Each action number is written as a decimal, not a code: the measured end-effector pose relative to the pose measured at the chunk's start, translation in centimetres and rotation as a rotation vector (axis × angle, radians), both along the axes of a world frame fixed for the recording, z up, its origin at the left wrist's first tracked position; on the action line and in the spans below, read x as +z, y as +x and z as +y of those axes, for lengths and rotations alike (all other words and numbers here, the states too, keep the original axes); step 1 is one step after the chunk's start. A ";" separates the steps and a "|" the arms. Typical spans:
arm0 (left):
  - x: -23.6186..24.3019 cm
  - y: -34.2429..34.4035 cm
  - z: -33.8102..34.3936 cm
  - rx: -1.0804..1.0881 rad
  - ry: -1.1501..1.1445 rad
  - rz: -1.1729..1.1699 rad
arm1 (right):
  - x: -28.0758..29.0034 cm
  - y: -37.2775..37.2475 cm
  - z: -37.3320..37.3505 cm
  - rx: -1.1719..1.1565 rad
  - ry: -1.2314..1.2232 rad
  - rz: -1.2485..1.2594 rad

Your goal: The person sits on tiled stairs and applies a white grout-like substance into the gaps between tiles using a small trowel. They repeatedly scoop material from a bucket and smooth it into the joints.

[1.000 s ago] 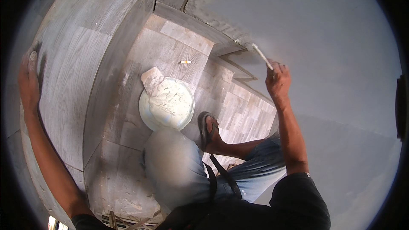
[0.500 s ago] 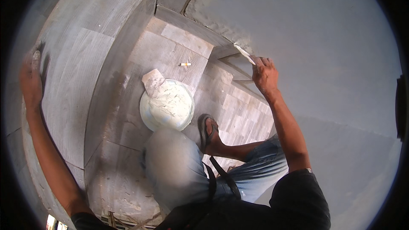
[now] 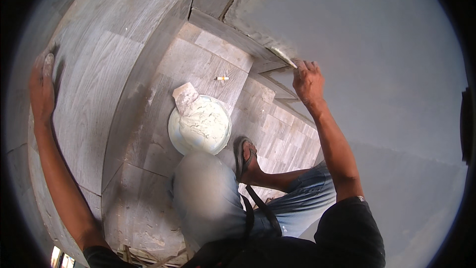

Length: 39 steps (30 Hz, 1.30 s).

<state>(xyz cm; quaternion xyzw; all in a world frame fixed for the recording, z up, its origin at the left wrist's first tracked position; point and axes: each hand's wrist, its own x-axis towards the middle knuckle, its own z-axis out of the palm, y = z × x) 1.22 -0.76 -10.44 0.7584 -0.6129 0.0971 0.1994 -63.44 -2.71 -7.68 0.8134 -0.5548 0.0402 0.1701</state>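
Note:
My right hand (image 3: 308, 83) is closed around a putty knife, seen nearly edge-on. Its thin blade (image 3: 283, 57), coated with whitish paste, lies at the lower border of the grey plastered wall (image 3: 367, 69), just above the tile skirting. My left hand (image 3: 43, 87) rests with fingers stretched out on the far-left side of the wood-look tiled ledge (image 3: 101, 77). Between my arms stands a round bucket (image 3: 227, 136) filled with creamy white paste (image 3: 206, 124). A flat, angular pinkish-white piece (image 3: 185, 98) sticks out over its rim, its lower end in the paste.
A small white and orange stub (image 3: 222, 78) lies on the tiled floor beyond the bucket. My knee (image 3: 203, 183) is close against the bucket, and my sandalled foot (image 3: 246, 156) is to its right. Skirting tiles (image 3: 228, 29) step down along the wall. Wooden strips (image 3: 148, 258) show at the bottom.
The putty knife's blade now lies flatter along the wall's lower border, with my right hand slightly turned. The whole view has shifted a little; my left hand stays on the ledge.

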 end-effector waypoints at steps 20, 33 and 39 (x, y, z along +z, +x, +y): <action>-0.6 0.8 -0.3 0.030 -0.055 -0.036 | -0.4 1.7 -0.3 -0.032 0.100 0.049; -0.4 0.7 0.1 -0.028 -0.040 0.008 | -1.1 2.4 -1.0 -0.088 0.126 0.059; 1.2 -0.6 0.3 -0.062 0.031 0.077 | 1.2 4.0 0.1 -0.031 0.055 -0.031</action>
